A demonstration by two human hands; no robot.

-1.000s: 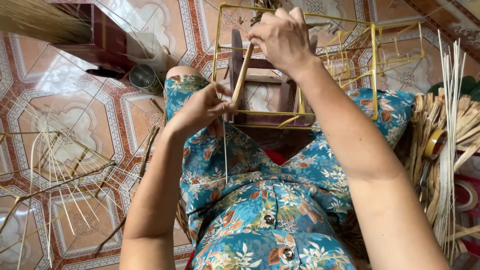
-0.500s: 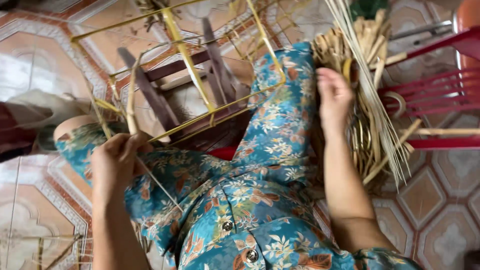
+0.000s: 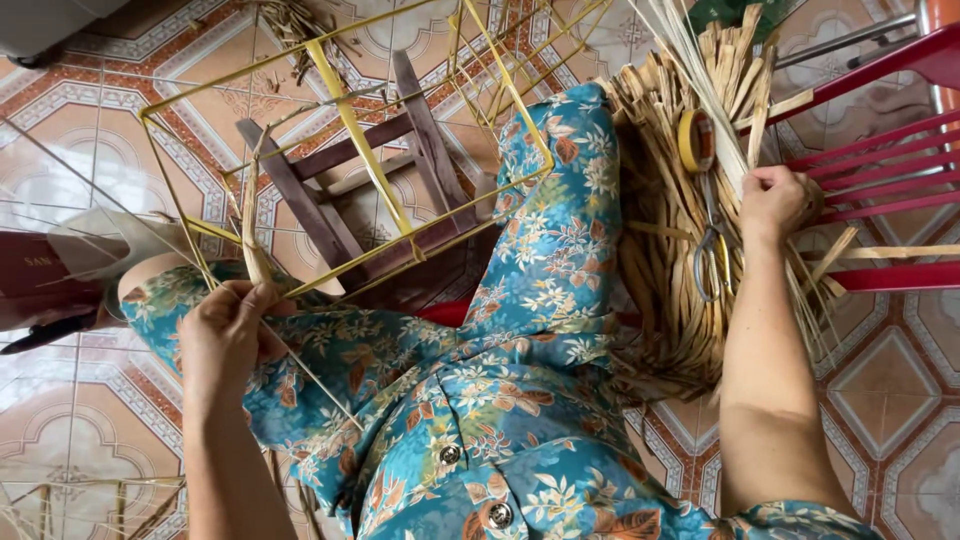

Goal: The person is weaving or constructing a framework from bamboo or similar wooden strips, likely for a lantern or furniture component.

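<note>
At lower left of the frame, your left hand [image 3: 225, 335] pinched a thin bamboo strip [image 3: 250, 215] against the yellow frame [image 3: 355, 125]. At upper right, your right hand [image 3: 772, 200] closed on strips in the bundle [image 3: 670, 250] beside the scissors [image 3: 710, 250].

A small dark wooden stool [image 3: 400, 170] stands on the patterned floor tiles [image 3: 70, 420]. At the far side a red chair [image 3: 880, 170] stands. A roll of yellow tape [image 3: 694, 141] and a pair of scissors [image 3: 710, 250] lie just beside each other. Blue floral clothing [image 3: 480, 400] fills the foreground.
</note>
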